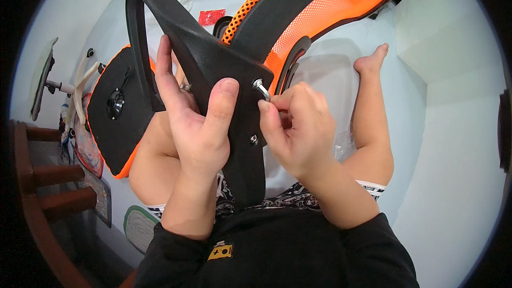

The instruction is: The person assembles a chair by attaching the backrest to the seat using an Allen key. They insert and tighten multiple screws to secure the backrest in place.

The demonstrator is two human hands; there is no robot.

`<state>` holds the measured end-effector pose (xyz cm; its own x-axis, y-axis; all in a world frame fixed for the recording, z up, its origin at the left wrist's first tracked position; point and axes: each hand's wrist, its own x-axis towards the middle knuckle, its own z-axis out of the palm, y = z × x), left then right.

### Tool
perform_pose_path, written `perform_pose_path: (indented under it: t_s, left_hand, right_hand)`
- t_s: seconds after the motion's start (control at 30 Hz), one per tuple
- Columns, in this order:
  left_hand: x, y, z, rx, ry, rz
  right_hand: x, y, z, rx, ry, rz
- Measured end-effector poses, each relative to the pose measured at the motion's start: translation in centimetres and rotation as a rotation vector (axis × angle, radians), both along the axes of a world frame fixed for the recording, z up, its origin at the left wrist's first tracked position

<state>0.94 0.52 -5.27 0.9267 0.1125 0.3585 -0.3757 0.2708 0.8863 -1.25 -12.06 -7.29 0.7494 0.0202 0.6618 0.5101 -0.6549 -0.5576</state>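
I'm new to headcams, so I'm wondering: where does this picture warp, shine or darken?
Head view: the brown frame curves near the picture's edge; the key glints; soft shadow lies on the floor; left hand and right hand look fairly sharp.

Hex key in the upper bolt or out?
In, apparently: the hex key meets the upper bolt, right hand pinching its other end.

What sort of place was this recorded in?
Probably a room at home: a bare foot rests on the pale floor, and a green-edged mat and an orange-edged chair seat are at left.
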Motion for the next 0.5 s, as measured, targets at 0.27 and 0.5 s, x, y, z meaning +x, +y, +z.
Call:
perform_pose_path:
  t_s: [0.27, 0.5]
  left_hand:
    - [-0.2, -0.4, 0.2, 0.011, 0.006, -0.037]
    - [-0.1, 0.0, -0.1, 0.006, 0.009, -0.016]
  right_hand:
    - [1.8, -1.3, -2.6, 0.355, -0.116, 0.227]
    - [2.7, -5.3, 3.3, -0.289, -0.232, 0.275]
